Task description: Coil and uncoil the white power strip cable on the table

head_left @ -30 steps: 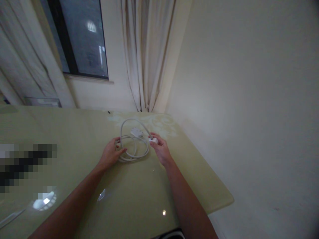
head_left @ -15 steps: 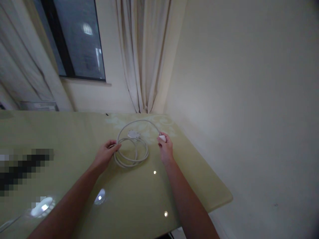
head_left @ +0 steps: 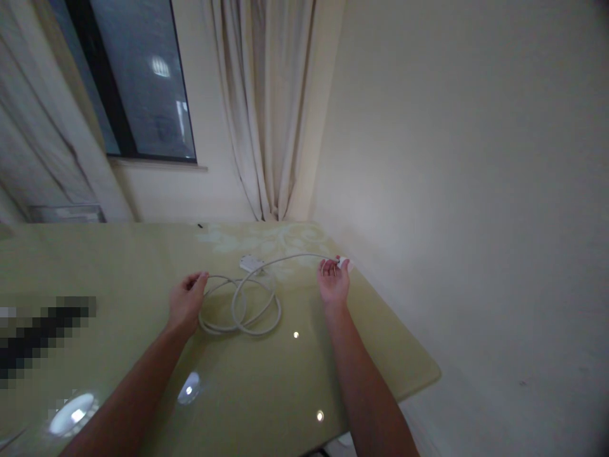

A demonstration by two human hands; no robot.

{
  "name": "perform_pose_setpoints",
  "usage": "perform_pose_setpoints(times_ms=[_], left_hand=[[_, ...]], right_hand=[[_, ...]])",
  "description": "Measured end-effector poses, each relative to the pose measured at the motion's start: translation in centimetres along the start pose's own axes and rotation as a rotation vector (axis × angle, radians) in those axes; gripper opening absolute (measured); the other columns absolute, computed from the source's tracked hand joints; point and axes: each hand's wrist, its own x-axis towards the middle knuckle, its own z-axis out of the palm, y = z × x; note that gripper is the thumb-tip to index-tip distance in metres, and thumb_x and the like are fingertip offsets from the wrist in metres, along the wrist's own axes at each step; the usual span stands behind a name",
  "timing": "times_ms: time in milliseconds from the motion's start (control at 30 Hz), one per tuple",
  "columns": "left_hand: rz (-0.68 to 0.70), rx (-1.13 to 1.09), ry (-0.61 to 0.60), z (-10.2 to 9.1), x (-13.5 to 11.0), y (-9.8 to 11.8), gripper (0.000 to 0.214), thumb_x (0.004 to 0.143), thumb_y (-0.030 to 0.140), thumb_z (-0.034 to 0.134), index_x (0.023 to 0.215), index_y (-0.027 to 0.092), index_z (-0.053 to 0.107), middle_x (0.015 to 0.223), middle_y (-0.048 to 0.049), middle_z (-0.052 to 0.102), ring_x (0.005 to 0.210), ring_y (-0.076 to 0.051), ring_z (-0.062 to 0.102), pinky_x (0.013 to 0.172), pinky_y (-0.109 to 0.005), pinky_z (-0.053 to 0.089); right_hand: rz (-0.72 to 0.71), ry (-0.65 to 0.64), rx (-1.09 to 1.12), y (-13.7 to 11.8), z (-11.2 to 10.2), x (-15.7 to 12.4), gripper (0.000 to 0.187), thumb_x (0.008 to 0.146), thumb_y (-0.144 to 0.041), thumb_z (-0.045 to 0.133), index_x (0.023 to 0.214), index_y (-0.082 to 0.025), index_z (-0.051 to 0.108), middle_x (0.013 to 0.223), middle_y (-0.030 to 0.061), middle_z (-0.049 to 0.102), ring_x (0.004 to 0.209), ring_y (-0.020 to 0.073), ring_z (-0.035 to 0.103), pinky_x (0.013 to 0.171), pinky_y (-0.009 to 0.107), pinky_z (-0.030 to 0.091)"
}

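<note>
A pale extension cord (head_left: 257, 332) lies in loose, overlapping loops on the table. Its white socket block (head_left: 251, 264) rests just behind the loops. At their left side, my left hand (head_left: 186, 298) is closed, pinching a strand of the cord between thumb and fingers. Farther right, my right hand (head_left: 335, 282) is turned palm up and grips the white plug (head_left: 343, 263) at the cord's end between thumb and forefinger. From the plug, the cord arcs left through the air to the loops.
The glossy yellow-green table (head_left: 247, 393) reaches back to the curtains (head_left: 266, 127) and a window. A wall (head_left: 451, 190) stands along its right side. A small black object (head_left: 200, 226) lies near the far edge. A pixelated dark patch (head_left: 42, 330) covers the left.
My right hand has moved right with the plug and turned palm up, drawing the cord out longer and flatter. My left hand has shifted slightly left, and the loops have spread apart.
</note>
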Motion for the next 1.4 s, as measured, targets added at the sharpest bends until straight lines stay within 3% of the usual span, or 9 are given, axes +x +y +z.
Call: perform_pose_setpoints(times_ms=[167, 267, 367, 567, 700, 867, 1000, 1167, 1400], left_hand=[[0.308, 0.285, 0.113, -0.1, -0.8, 1.4, 0.025, 0.085, 0.035, 0.066, 0.104, 0.02, 0.074, 0.115, -0.0161, 0.069, 0.12, -0.039, 0.059, 0.111, -0.052, 0.041], [0.566, 0.387, -0.183, 1.9, -3.1, 1.3, 0.019, 0.088, 0.042, 0.067, 0.088, 0.025, 0.077, 0.1, -0.0145, 0.073, 0.102, -0.037, 0.066, 0.107, -0.05, 0.044], [0.594, 0.398, -0.512, 4.3, -6.0, 0.0, 0.022, 0.089, 0.046, 0.072, 0.091, 0.026, 0.079, 0.096, -0.012, 0.076, 0.094, -0.033, 0.071, 0.099, -0.045, 0.052], [0.66, 0.845, -0.624, 5.4, -8.3, -1.3, 0.038, 0.103, 0.024, 0.045, 0.132, 0.02, 0.068, 0.126, -0.0143, 0.072, 0.115, -0.027, 0.071, 0.101, -0.041, 0.054], [0.646, 0.74, -0.329, 4.1, -6.5, 0.3, 0.041, 0.109, 0.034, 0.035, 0.133, 0.021, 0.066, 0.123, -0.0146, 0.07, 0.096, -0.026, 0.071, 0.084, -0.038, 0.056], [0.718, 0.328, 0.099, 2.1, -4.4, 3.1, 0.034, 0.105, 0.041, 0.045, 0.117, 0.019, 0.069, 0.101, -0.0099, 0.071, 0.094, -0.027, 0.068, 0.087, -0.039, 0.054], [0.694, 0.19, 0.102, 1.7, -5.0, 3.6, 0.031, 0.104, 0.041, 0.048, 0.116, 0.02, 0.068, 0.088, -0.0044, 0.066, 0.08, -0.022, 0.064, 0.075, -0.034, 0.052], [0.583, -0.025, 0.074, 2.8, -7.0, 3.3, 0.031, 0.106, 0.047, 0.05, 0.113, 0.02, 0.064, 0.075, 0.0019, 0.054, 0.059, -0.015, 0.051, 0.054, -0.027, 0.042], [0.586, -0.6, 0.267, 2.1, -6.2, 6.5, 0.033, 0.101, 0.049, 0.066, 0.096, 0.026, 0.043, 0.077, 0.0066, 0.049, 0.051, -0.009, 0.038, 0.046, -0.022, 0.033]], right_hand=[[-0.029, -0.028, 0.076, -0.3, 0.5, -0.5, 0.027, 0.101, -0.044, 0.071, 0.081, -0.025, 0.071, 0.083, -0.0003, 0.077, 0.082, 0.0136, 0.074, 0.09, 0.035, 0.064], [-0.049, -0.071, 0.066, 0.0, 0.7, -0.8, 0.027, 0.098, -0.047, 0.075, 0.083, -0.026, 0.074, 0.082, 0.0002, 0.077, 0.08, 0.0151, 0.073, 0.083, 0.034, 0.064], [-0.001, -0.173, 0.113, 0.0, 0.7, -1.1, 0.026, 0.1, -0.047, 0.073, 0.091, -0.023, 0.076, 0.076, -0.0005, 0.071, 0.073, 0.0122, 0.069, 0.073, 0.026, 0.061], [0.237, -0.341, 0.31, -0.5, 0.7, -1.8, 0.02, 0.107, -0.036, 0.064, 0.102, -0.019, 0.072, 0.064, -0.0075, 0.05, 0.048, 0.0061, 0.045, 0.048, 0.015, 0.047], [0.252, -0.407, 0.183, -1.3, 1.4, -2.2, 0.026, 0.108, -0.042, 0.059, 0.104, -0.019, 0.071, 0.06, -0.0098, 0.039, 0.043, 0.0055, 0.031, 0.041, 0.015, 0.031], [0.003, -0.373, 0.057, -2.9, 2.2, -2.8, 0.044, 0.103, -0.064, 0.055, 0.102, -0.023, 0.07, 0.056, -0.0118, 0.03, 0.041, 0.0068, 0.013, 0.04, 0.02, 0.015], [-0.213, -0.335, -0.022, -1.5, 3.3, -4.1, 0.047, 0.093, -0.073, 0.064, 0.101, -0.026, 0.064, 0.056, -0.0127, 0.03, 0.043, 0.0077, 0.013, 0.043, 0.022, 0.016], [-0.271, -0.339, -0.281, 2.6, 4.1, -5.7, 0.055, 0.088, -0.075, 0.068, 0.108, -0.025, 0.059, 0.06, -0.0117, 0.04, 0.048, 0.0091, 0.031, 0.05, 0.024, 0.029], [-0.207, 0.059, -0.509, 4.8, 2.5, -4.0, 0.046, 0.092, -0.068, 0.065, 0.105, -0.026, 0.054, 0.067, -0.008, 0.06, 0.065, 0.0132, 0.06, 0.067, 0.025, 0.049]])
